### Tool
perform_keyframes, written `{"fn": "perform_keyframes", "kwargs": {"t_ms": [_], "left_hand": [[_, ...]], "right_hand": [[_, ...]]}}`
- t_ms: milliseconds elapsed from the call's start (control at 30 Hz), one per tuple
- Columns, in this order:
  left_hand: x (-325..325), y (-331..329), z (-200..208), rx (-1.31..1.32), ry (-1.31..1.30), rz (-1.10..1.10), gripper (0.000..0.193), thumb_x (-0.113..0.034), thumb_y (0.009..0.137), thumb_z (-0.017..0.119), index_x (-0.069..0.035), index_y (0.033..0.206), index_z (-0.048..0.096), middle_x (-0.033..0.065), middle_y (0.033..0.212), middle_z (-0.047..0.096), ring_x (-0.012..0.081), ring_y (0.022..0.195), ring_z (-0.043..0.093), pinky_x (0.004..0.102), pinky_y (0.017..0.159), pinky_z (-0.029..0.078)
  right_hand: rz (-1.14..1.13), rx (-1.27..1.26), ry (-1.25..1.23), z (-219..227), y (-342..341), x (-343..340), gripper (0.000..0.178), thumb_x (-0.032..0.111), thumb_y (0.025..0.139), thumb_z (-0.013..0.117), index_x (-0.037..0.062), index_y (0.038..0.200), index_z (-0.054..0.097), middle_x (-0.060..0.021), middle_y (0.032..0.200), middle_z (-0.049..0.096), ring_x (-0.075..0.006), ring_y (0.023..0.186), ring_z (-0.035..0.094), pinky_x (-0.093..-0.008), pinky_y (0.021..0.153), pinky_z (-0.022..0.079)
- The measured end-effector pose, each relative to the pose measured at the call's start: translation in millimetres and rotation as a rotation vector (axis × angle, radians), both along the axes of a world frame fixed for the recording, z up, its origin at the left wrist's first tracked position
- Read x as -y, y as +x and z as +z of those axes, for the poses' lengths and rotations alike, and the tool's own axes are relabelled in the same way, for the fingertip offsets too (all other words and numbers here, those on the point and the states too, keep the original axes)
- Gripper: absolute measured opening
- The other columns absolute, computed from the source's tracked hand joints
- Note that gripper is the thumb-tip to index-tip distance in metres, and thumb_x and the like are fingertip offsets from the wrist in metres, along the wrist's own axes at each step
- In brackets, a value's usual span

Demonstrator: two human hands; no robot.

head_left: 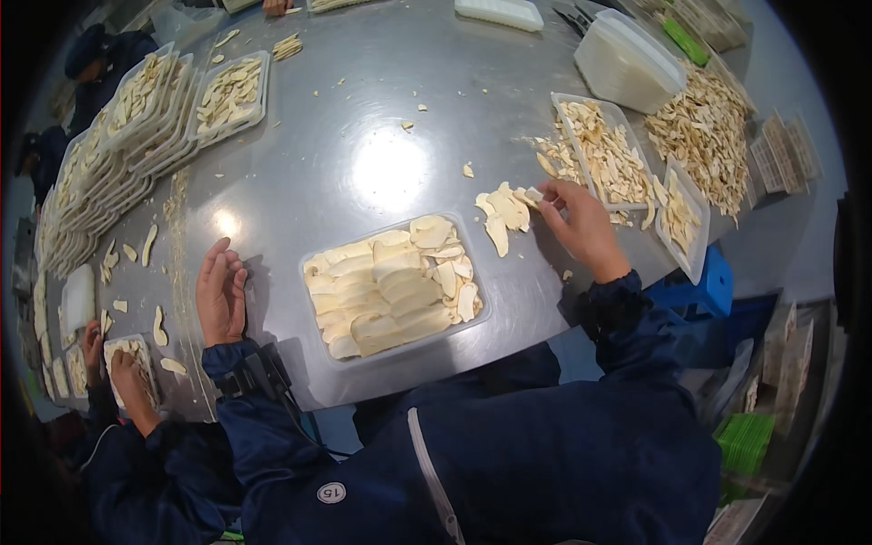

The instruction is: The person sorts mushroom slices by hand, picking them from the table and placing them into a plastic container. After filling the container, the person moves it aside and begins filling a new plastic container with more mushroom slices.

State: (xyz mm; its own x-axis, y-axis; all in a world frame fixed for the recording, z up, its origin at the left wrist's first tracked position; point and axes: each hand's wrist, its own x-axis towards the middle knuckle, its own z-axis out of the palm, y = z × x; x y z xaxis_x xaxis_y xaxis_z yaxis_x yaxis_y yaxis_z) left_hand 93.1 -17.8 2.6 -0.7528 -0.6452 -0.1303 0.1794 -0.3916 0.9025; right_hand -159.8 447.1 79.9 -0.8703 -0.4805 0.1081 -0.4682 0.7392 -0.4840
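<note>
In front of me a clear plastic tray (333, 356) holds pale cream dried slices (381, 282), which look like mushroom. Long slices overlap in rows on its left and middle, and smaller pieces fill its right side. My right hand (581, 229) is to the right of the tray, thumb and fingers pinched on a pale slice (534, 194) at the edge of a small loose pile (505, 214). To the tray's left my left hand (222, 295) is held palm inward, fingers loosely bent and apart, with nothing in it.
A tilted tray of broken slices (607, 150), a smaller tray (679, 222) and a large heap (704, 136) lie at right, near stacked empty trays (627, 64). Filled trays (118, 150) are stacked far left. A co-worker's hands (132, 386) work at lower left.
</note>
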Motion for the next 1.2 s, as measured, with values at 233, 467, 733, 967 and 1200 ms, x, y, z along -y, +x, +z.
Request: {"fn": "perform_keyframes", "kwargs": {"t_ms": [233,467,733,967,1200], "left_hand": [[0.0,0.1,-1.8,-0.027,0.011,-0.001,0.033,-0.011,0.105,0.057,0.002,0.134,0.057,0.0034,0.102,0.065,0.0081,0.089,0.063,0.0203,0.078,0.055],[-0.4,2.9,-2.7,-0.002,0.0,0.011,0.034,-0.012,0.105,0.057,0.002,0.135,0.057,0.0032,0.104,0.065,0.008,0.09,0.063,0.0204,0.079,0.055],[2.5,1.7,-3.6,0.003,-0.01,-0.014,0.034,-0.012,0.104,0.056,0.0,0.136,0.056,0.0026,0.105,0.065,0.0076,0.091,0.063,0.0202,0.081,0.055],[2.6,1.9,-2.9,0.013,-0.02,-0.003,0.034,-0.012,0.104,0.057,0.001,0.135,0.056,0.0027,0.104,0.065,0.0078,0.091,0.063,0.0205,0.081,0.054],[-0.6,1.3,-0.2,0.021,-0.012,-0.004,0.036,-0.012,0.104,0.057,0.003,0.136,0.055,0.0033,0.106,0.063,0.0086,0.092,0.061,0.0209,0.082,0.053]], "right_hand": [[-0.013,-0.019,0.069,-7.1,34.3,14.7,0.025,0.034,0.088,0.071,0.0091,0.09,0.068,-0.0097,0.082,0.068,-0.0312,0.071,0.067,-0.0404,0.064,0.052],[0.013,-0.154,0.18,-27.2,54.2,29.6,0.023,0.031,0.087,0.071,0.0095,0.094,0.067,-0.0101,0.082,0.068,-0.0326,0.072,0.067,-0.0434,0.063,0.051],[0.163,-0.118,0.143,-13.8,54.5,-1.6,0.024,0.025,0.086,0.072,0.0139,0.107,0.066,-0.0041,0.092,0.065,-0.0279,0.084,0.067,-0.041,0.068,0.054],[0.19,-0.108,0.135,-10.1,54.6,6.9,0.025,0.025,0.088,0.072,0.0138,0.11,0.069,-0.0045,0.095,0.066,-0.0285,0.084,0.067,-0.0416,0.069,0.054],[0.253,-0.235,0.247,-14.7,47.4,16.4,0.017,0.021,0.08,0.072,0.0094,0.092,0.07,-0.0084,0.085,0.067,-0.031,0.078,0.067,-0.0439,0.066,0.053]]}}
